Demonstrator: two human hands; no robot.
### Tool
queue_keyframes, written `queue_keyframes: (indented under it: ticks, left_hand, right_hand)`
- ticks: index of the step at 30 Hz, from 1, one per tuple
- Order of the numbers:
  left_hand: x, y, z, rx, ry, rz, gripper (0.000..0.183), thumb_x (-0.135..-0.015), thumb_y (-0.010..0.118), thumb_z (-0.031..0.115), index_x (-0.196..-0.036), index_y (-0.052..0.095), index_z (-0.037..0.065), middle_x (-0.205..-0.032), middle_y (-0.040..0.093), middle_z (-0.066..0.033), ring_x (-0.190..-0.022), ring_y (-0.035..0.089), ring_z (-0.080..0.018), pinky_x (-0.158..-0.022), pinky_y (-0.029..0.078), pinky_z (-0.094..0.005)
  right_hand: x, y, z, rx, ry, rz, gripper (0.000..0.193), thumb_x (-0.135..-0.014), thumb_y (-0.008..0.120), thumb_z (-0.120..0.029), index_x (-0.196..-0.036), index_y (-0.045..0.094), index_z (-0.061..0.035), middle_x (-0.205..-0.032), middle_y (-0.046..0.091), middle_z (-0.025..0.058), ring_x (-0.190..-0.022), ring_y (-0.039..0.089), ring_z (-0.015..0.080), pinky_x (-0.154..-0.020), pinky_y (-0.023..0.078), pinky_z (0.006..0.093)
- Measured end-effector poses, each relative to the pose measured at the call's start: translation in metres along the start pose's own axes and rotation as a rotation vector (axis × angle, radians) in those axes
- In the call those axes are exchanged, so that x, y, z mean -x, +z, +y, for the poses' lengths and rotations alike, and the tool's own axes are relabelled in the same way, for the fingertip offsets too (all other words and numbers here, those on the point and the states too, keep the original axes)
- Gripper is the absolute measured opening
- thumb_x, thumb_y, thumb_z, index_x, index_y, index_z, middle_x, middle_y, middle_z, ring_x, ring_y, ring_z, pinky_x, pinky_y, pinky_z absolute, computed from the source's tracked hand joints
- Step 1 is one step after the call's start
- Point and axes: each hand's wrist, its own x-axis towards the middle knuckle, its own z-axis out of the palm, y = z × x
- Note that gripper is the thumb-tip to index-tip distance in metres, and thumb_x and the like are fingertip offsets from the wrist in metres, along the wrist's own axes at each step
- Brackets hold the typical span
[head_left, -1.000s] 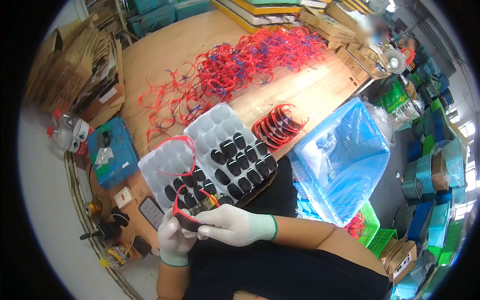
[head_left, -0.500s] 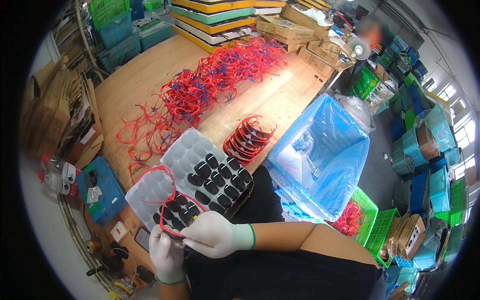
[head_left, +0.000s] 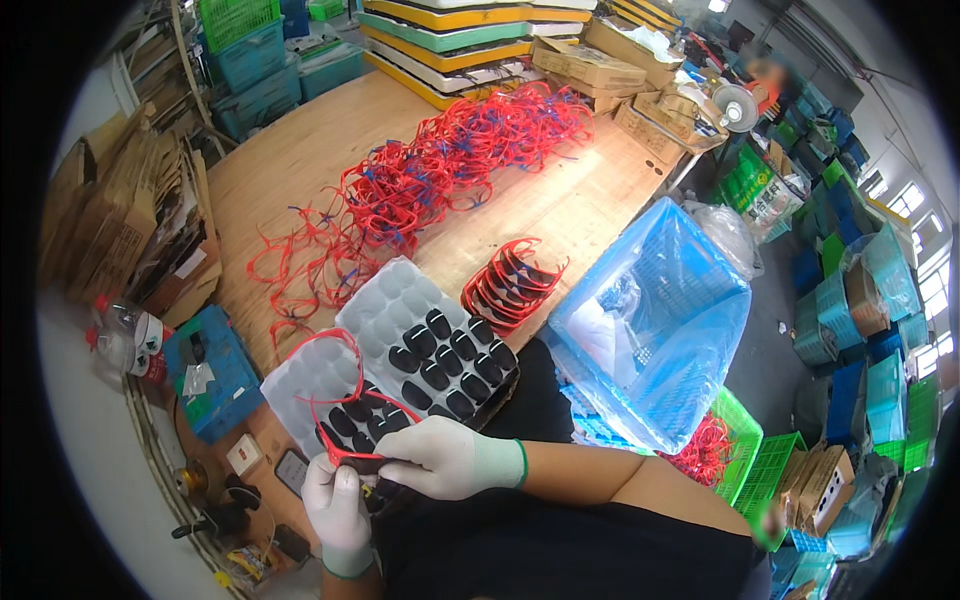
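Note:
Both of my hands wear white gloves and hold one red glasses frame (head_left: 340, 400) over the near end of a clear plastic tray (head_left: 395, 300). My left hand (head_left: 335, 510) grips the frame from below. My right hand (head_left: 445, 457) pinches its lower rim, with a dark lens between the fingers. The tray's pockets hold several black oval lenses (head_left: 450, 350). A neat row of red frames (head_left: 510, 280) lies just right of the tray. A big tangle of loose red frames (head_left: 420, 175) covers the middle of the wooden table (head_left: 280, 170).
A blue crate lined with a clear bag (head_left: 655, 320) stands at my right. Green baskets (head_left: 745, 455) with more red frames sit below it. A small blue box (head_left: 205, 365) and bottles are at the left edge; cardboard stacks and flat trays (head_left: 450, 40) line the far side.
The view has tilted so the table sits lower and larger in it. My hands stay together on the red frame, shifted slightly nearer my body.

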Motion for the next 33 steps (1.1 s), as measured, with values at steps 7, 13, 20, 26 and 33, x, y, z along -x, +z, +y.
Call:
queue_keyframes:
  ticks: [7, 13, 20, 26, 33]
  left_hand:
    - [-0.001, 0.004, 0.001, -0.252, -0.01, 0.002, 0.015, -0.099, 0.058, 0.013, -0.104, 0.057, -0.001, -0.092, 0.066, -0.0051, -0.081, 0.058, -0.0094, -0.074, 0.049, -0.0256]
    - [0.008, -0.01, 0.012, -0.274, -0.004, -0.092, 0.015, -0.099, 0.06, 0.013, -0.096, 0.058, -0.002, -0.09, 0.07, -0.0068, -0.079, 0.062, -0.01, -0.074, 0.051, -0.0261]
    - [0.016, -0.015, 0.021, -0.302, 0.022, -0.144, 0.019, -0.097, 0.063, 0.017, -0.095, 0.066, -0.001, -0.087, 0.07, -0.0058, -0.08, 0.064, -0.0116, -0.073, 0.051, -0.0285]
    - [0.0, -0.031, 0.038, -0.516, -0.084, -0.331, 0.025, -0.101, 0.05, 0.018, -0.102, 0.067, 0.0, -0.088, 0.069, -0.0083, -0.079, 0.067, -0.0164, -0.074, 0.052, -0.0297]
    - [-0.033, -0.018, 0.02, -0.368, 0.044, -0.319, 0.027, -0.099, 0.052, 0.01, -0.118, 0.066, -0.003, -0.129, 0.059, -0.0163, -0.122, 0.055, -0.0237, -0.107, 0.04, -0.0397]
  right_hand:
    - [-0.001, 0.022, -0.003, -0.066, 0.026, 0.217, 0.016, -0.095, 0.06, -0.016, -0.099, 0.058, -0.0012, -0.075, 0.06, 0.0191, -0.073, 0.063, 0.0411, -0.064, 0.048, 0.0469]
    - [0.002, 0.031, -0.015, 0.055, 0.005, 0.228, 0.011, -0.091, 0.063, -0.014, -0.092, 0.06, -0.0037, -0.069, 0.059, 0.0156, -0.062, 0.061, 0.0386, -0.056, 0.048, 0.0451]
    - [-0.001, 0.026, -0.028, 0.086, -0.123, 0.169, 0.012, -0.087, 0.066, -0.014, -0.083, 0.058, -0.0061, -0.067, 0.057, 0.0139, -0.06, 0.06, 0.0374, -0.054, 0.047, 0.0456]
    - [-0.006, 0.02, -0.013, -0.103, 0.002, 0.059, 0.011, -0.091, 0.064, -0.013, -0.095, 0.062, -0.0026, -0.078, 0.062, 0.0178, -0.07, 0.064, 0.0394, -0.059, 0.05, 0.0415]
    - [-0.009, 0.013, -0.002, -0.512, 0.35, 0.074, 0.018, -0.099, 0.054, -0.015, -0.096, 0.062, 0.0014, -0.071, 0.066, 0.0088, -0.063, 0.065, 0.0166, -0.061, 0.051, 0.0306]
